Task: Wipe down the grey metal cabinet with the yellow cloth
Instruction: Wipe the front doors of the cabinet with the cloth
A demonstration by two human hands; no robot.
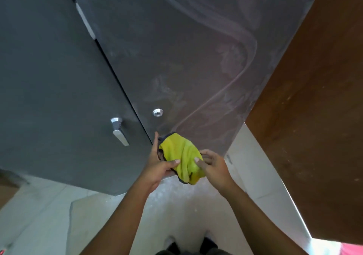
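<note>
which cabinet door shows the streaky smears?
The right door, bearing the round lock: pale swirls cross it. The left door, with the lever handle, looks evenly grey.

The cabinet (59,78) is grey. Its left door is a plain dark slate; the right door (186,48), at upper centre, is paler, with whitish swirls and blotchy streaks. The cloth (182,154) is yellow-green with a dark grey edge. The handle (119,133) and lock (158,112) are shiny silver. The panel (314,117) at right is rusty brown with pale flecks. The floor (176,211) is off-white.
</note>
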